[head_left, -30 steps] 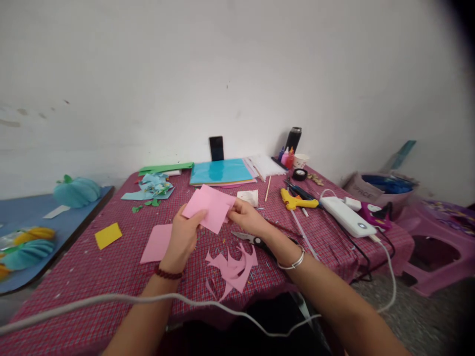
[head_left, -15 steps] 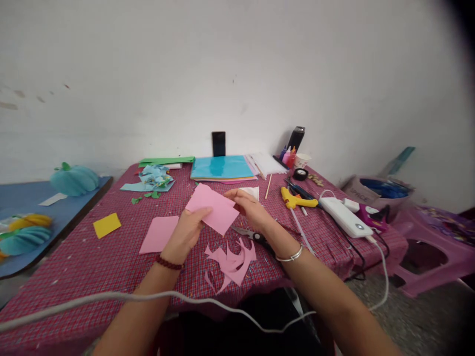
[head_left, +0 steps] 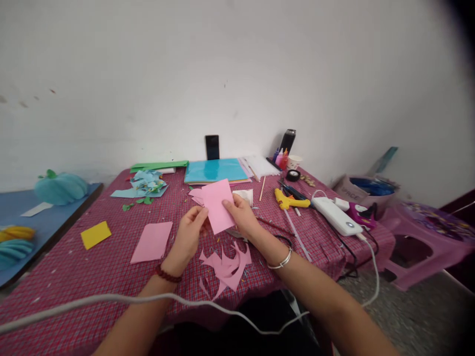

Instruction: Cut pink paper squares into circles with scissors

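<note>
Both hands hold one pink paper sheet [head_left: 218, 205] upright above the red checked tablecloth [head_left: 92, 272]. My left hand [head_left: 189, 235] pinches its lower left edge. My right hand [head_left: 243, 217] grips its right edge with thumb on the front. The paper looks folded, with a second pink flap showing at its upper left. Pink paper offcuts [head_left: 226, 267] lie on the cloth just below the hands. Scissors lie under my right hand and are mostly hidden by it.
A flat pink sheet [head_left: 152, 241] and a yellow square [head_left: 95, 234] lie to the left. Coloured paper stack [head_left: 215, 171], phone [head_left: 212, 147], yellow glue gun [head_left: 289, 200], white power strip [head_left: 336, 215], bottles and a cup [head_left: 295, 161] sit behind and right. A white cable [head_left: 111, 299] crosses the near edge.
The pink sheet has been turned from a wide, tilted spread to a narrower upright piece, and both hands have drawn closer together on it.
</note>
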The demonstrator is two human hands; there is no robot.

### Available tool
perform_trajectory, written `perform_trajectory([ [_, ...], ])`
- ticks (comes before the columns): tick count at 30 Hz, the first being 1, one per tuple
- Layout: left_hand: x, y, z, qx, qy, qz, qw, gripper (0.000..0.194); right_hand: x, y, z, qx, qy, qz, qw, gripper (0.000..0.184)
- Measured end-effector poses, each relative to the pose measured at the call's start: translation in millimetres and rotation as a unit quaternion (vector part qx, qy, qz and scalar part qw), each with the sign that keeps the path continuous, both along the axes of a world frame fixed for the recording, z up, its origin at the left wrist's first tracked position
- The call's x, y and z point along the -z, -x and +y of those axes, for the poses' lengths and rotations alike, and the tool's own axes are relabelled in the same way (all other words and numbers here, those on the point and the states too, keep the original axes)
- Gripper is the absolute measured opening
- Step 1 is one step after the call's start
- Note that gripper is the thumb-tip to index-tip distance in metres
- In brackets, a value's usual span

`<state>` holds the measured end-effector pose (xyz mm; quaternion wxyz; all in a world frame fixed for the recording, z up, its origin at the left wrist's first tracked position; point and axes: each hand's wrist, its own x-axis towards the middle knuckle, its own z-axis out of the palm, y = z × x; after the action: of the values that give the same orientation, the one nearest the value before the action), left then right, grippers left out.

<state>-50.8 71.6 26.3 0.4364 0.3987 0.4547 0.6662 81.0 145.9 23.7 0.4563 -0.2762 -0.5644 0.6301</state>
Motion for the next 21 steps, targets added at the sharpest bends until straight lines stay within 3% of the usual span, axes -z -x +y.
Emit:
perform_trajectory([
  [5, 1.7, -5, -5, -0.071, -0.013, 0.161, 0.984, 0.033, 5.6, 0, 2, 0.013, -0.024, -0.008, 1.0, 0.028],
  [10, -0.9, -6, -7, -0.142, -0.036, 0.251, 0.957, 0.037, 7.3, -1, -2, 0.017, -0.073, -0.031, 0.997, 0.027],
  [17, 5.4, -6, 0, -0.171, -0.034, 0.187, 0.967, 0.029, 6.9, 2, -12, -0.031, -0.096, -0.042, 0.994, 0.034],
  [21, 7.3, -5, 1, -0.139, -0.005, 0.188, 0.972, 0.036, 5.9, 3, -15, -0.054, -0.068, -0.02, 0.996, 0.036],
])
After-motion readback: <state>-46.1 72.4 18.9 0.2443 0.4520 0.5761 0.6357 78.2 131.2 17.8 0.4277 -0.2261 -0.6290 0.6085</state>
